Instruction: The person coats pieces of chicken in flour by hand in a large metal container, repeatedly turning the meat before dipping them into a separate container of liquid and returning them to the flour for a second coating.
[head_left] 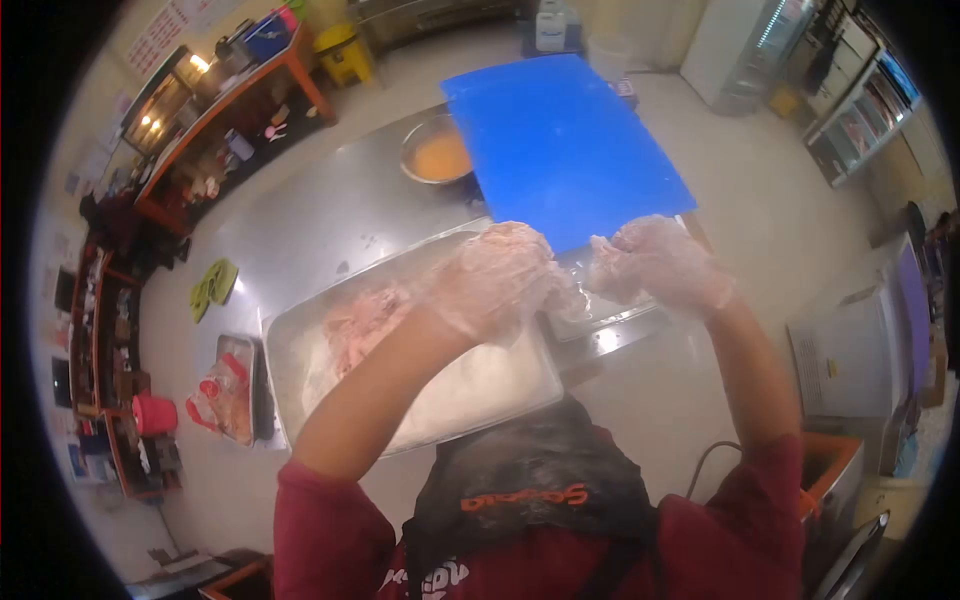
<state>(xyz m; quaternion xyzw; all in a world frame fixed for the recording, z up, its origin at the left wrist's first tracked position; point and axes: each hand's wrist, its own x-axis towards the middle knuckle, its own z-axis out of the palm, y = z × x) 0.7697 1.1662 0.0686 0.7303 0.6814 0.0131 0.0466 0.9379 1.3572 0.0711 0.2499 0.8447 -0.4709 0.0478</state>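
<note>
Both my hands wear clear plastic gloves dusted with white powder. My left hand (490, 285) is closed around a pale pink, powder-coated piece of raw meat, above the right end of a large metal tray (282, 405). In that tray lie white flour (470, 385) and a heap of raw meat pieces (362, 325). My right hand (660, 265) is raised over a clear shallow tray (625, 318), fingers curled together; I cannot tell what they hold. Just beyond both hands lies a blue board (570, 140).
A metal bowl (408, 165) with orange liquid (442, 158) stands left of the board on the steel table (300, 220). On the left are a green cloth (213, 288) and a small tray (254, 400) with a red-and-clear plastic bag (226, 392). Shelves line the left wall.
</note>
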